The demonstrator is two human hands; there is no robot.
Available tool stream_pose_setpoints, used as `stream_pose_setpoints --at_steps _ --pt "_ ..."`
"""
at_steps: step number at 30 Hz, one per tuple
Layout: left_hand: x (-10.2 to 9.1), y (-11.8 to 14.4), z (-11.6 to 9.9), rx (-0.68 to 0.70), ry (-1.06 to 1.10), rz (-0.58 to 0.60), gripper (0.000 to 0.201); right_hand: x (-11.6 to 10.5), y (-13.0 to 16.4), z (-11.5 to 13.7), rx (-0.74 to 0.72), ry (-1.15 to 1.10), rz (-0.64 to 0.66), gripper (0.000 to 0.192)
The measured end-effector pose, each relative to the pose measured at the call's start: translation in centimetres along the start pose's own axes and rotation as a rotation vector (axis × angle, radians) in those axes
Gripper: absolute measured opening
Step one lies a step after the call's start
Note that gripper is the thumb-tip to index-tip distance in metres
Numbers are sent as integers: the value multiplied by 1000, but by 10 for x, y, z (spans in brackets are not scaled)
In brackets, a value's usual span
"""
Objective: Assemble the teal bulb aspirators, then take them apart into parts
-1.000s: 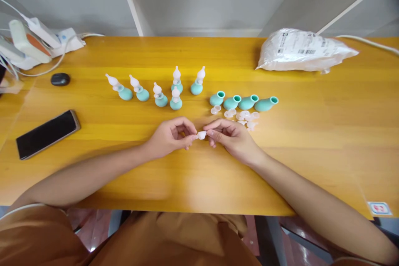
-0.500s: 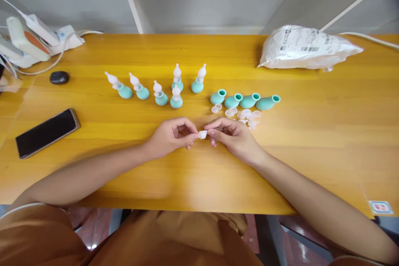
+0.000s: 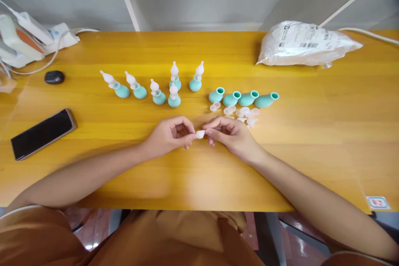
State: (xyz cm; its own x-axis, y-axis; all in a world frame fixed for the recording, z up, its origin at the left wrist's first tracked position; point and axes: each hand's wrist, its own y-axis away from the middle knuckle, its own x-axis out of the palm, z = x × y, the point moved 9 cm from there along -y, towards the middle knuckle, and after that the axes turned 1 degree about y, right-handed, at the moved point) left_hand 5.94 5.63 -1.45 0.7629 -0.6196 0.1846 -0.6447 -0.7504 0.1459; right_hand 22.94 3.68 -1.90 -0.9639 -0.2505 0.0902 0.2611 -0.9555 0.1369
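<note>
Between my two hands is a small whitish nozzle tip (image 3: 200, 134), held above the table. The fingertips of my left hand (image 3: 171, 135) are closed on one end, and those of my right hand (image 3: 232, 136) pinch the other. Just beyond my right hand lie several loose clear plastic pieces (image 3: 245, 112), partly hidden by it. Behind them rest several teal rubber bulbs (image 3: 247, 98) with open necks. To the left, several teal bulbs topped with whitish nozzles, like nasal aspirators (image 3: 173, 95), stand on the table.
A silvery plastic parcel (image 3: 307, 45) lies at the back right. On the left are a phone (image 3: 43, 134), a black mouse (image 3: 54, 77) and white chargers with cables (image 3: 60, 39). A small sticker (image 3: 378, 202) is at the table's front right corner.
The whole view has shifted slightly, so things appear a little farther left. Both hands keep the same pinch on the nozzle tip.
</note>
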Motion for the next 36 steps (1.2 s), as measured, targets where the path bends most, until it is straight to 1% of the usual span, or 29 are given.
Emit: stream_pose_setpoints --at_steps 5,14,22,31,36 --pt "1 0 2 -8 6 24 28 0 0 2 7 17 -9 37" --pt "1 1 3 -17 -3 19 31 0 1 4 14 28 -10 41" --pt "3 2 0 6 -12 27 25 2 2 5 7 19 6 39" --pt "3 1 1 -8 -10 24 29 2 2 4 12 28 14 41" --pt "3 1 0 10 4 34 30 1 2 4 3 17 6 39"
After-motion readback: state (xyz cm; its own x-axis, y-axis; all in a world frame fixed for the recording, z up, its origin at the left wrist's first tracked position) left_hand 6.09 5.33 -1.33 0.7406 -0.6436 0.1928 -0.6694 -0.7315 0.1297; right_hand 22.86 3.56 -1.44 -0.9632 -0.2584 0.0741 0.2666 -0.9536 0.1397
